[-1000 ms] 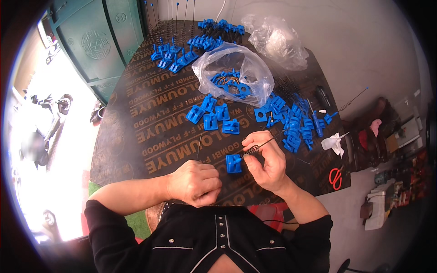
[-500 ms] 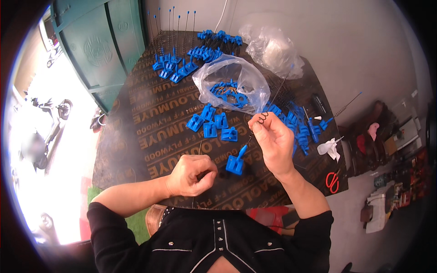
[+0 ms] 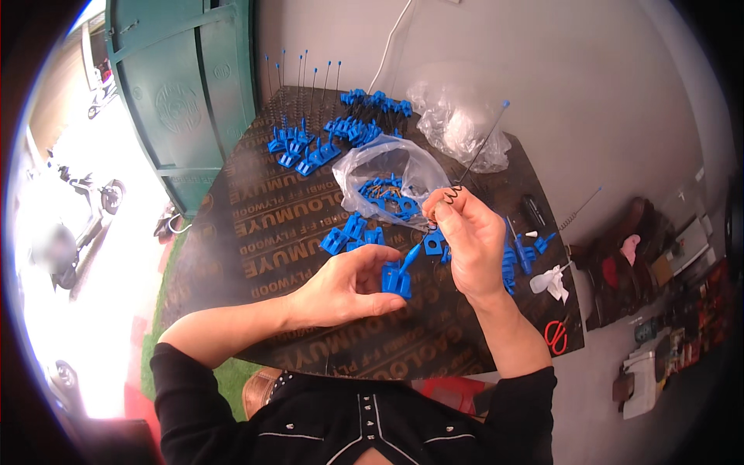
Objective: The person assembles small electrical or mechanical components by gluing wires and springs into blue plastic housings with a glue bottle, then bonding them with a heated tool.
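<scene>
My right hand (image 3: 467, 242) is raised over the dark plywood table (image 3: 256, 217) and pinches a thin wire rod with a coiled spring (image 3: 457, 184) and a blue tip pointing up to the right. Below it, my left hand (image 3: 349, 287) holds a blue plastic clip (image 3: 397, 276) by its base, fingers curled around it. The rod's lower end meets the clip's slanted blue stem. A clear plastic bag of blue parts (image 3: 387, 182) lies just beyond both hands.
Loose blue clips (image 3: 353, 232) lie near the bag, more to the right (image 3: 515, 252). Finished clips with upright rods (image 3: 302, 143) stand at the far edge. An empty crumpled bag (image 3: 457, 120), red scissors (image 3: 555, 335) and a green door (image 3: 182, 93) are around.
My left hand opened from a fist and reached right to take the blue clip. My right hand lifted the spring rod higher. The camera view tilted, shifting the table downward.
</scene>
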`<action>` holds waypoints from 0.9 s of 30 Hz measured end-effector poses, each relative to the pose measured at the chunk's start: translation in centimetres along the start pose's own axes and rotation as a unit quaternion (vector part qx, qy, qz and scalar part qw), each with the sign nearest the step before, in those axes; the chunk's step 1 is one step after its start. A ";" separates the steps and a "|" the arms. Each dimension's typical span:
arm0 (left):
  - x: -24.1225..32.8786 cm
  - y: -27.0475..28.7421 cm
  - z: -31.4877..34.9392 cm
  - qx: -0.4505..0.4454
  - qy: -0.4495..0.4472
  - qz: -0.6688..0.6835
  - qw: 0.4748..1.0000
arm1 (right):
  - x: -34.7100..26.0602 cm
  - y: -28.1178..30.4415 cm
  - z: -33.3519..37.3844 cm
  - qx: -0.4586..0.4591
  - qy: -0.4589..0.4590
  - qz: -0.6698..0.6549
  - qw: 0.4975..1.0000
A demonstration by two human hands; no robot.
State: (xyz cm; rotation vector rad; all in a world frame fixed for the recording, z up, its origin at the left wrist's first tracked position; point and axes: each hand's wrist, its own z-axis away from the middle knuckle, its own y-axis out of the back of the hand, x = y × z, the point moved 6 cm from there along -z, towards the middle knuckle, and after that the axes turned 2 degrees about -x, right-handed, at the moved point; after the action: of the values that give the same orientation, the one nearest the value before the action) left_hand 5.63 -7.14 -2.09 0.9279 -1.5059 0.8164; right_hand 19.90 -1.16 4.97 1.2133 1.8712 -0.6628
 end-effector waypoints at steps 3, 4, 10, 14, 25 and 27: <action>1.7 0.0 -0.9 0.002 -0.013 0.011 1.000 | -0.6 0.3 -0.8 -0.002 0.029 -0.005 1.000; 2.1 0.1 -1.1 -0.003 0.009 -0.027 1.000 | -0.9 0.4 -1.1 -0.006 0.045 -0.004 0.999; 3.1 0.0 -2.4 0.005 -0.004 -0.035 0.999 | -2.3 1.6 -2.3 0.005 0.067 0.024 0.997; 3.9 -0.1 -3.4 0.012 -0.018 0.005 1.000 | -3.2 2.4 -3.0 0.026 0.069 0.037 0.997; 4.2 0.4 -4.9 0.097 -0.096 0.080 0.987 | -2.7 3.4 -2.9 0.021 -0.030 0.072 0.997; 4.2 0.7 -4.8 0.106 -0.112 0.089 0.984 | -2.2 3.1 -2.6 -0.007 -0.048 0.083 0.995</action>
State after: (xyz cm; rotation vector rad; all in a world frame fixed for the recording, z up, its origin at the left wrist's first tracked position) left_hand 6.93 -3.02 2.66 1.0803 -1.7392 1.0460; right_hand 22.39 1.02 8.17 1.2888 1.6723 -0.6045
